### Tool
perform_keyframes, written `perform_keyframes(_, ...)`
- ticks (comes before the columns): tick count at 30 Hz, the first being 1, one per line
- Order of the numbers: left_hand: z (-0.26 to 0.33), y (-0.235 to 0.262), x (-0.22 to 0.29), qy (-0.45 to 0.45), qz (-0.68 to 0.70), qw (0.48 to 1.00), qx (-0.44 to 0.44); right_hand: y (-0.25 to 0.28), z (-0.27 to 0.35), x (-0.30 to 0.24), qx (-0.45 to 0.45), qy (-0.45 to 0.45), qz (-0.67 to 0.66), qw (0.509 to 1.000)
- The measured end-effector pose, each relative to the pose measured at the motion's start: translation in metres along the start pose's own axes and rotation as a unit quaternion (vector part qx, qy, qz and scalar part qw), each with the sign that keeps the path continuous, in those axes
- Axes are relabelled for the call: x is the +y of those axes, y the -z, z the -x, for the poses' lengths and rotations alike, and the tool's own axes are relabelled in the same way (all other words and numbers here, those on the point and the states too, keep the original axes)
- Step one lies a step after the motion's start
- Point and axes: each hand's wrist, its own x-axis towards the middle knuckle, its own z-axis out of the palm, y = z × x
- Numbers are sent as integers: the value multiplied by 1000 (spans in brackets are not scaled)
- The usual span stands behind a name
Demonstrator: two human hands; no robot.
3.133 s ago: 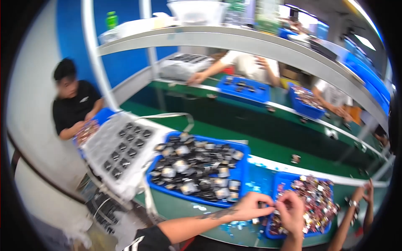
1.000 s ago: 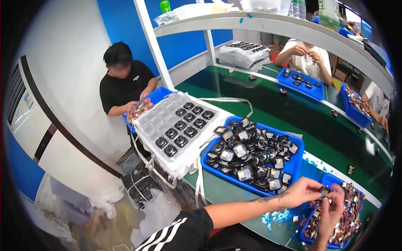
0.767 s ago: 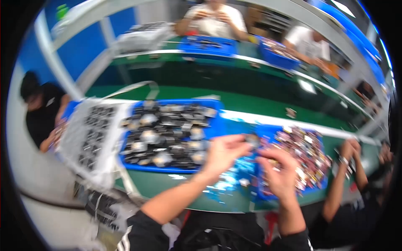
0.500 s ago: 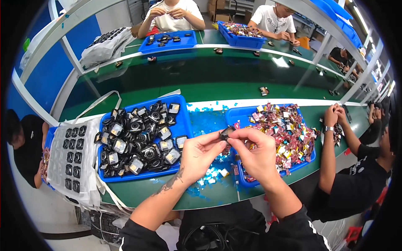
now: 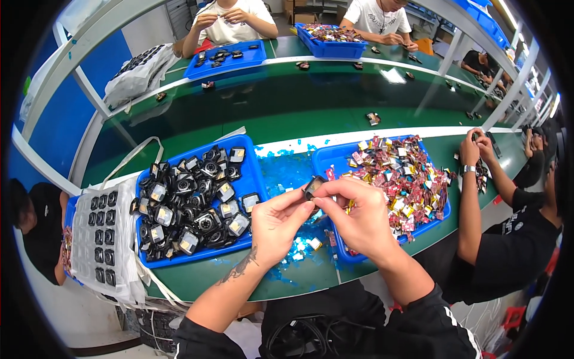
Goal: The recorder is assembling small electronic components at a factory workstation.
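Above the bench, between two blue trays, both my hands meet at a small black smartwatch case (image 5: 313,187), tilted so a lighter inner face shows. My left hand (image 5: 278,224) pinches it between thumb and fingers from the left. From the right, the thumb and fingers of my right hand (image 5: 356,212) close on its edge; what these fingertips grip exactly is partly hidden. A blue tray (image 5: 251,170) on the left bears a heap of black watch cases (image 5: 206,222). Another blue tray (image 5: 326,158), to the right, contains small red, white and yellow parts (image 5: 406,179).
Blue film scraps (image 5: 287,173) litter the green bench between the trays. At far left lies a white moulded tray (image 5: 122,239) with rows of watch cases. Beyond a white rail runs a dark green conveyor (image 5: 251,99) carrying a loose case (image 5: 373,118). Co-workers sit opposite and at right.
The view has shifted slightly, so the far bench sits further left. In my fingers the watch case has tilted, showing more of its face. Both hands still pinch it.
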Motion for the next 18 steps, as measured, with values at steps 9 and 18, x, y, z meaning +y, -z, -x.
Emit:
perform_keyframes(9, -1, 1, 7, 20, -34, 999, -29, 0, 1, 7, -8, -3, -41, 999)
perform_keyframes(18, -5, -5, 12, 56, -24, 998, -29, 13, -11, 8, -8, -32, 35, 999)
